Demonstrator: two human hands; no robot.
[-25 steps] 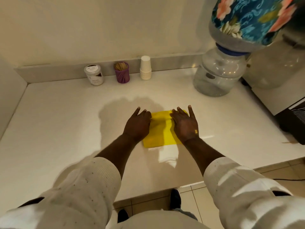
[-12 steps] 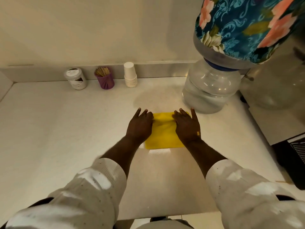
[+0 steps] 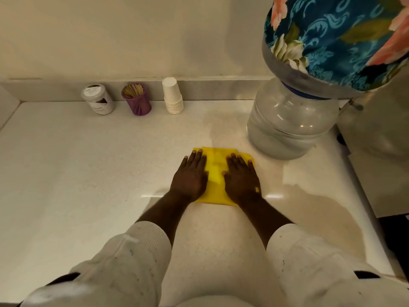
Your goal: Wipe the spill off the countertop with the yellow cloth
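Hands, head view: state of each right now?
Left hand: open, flat, palm down on the yellow cloth.
Right hand: open, flat, fingers spread, pressing the same cloth; nothing grasped.

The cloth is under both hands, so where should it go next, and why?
Probably slide the cloth back toward the body. Both hands, left and right, press flat on it, and the big water jug stands just ahead to the right, so pushing further risks bumping it.
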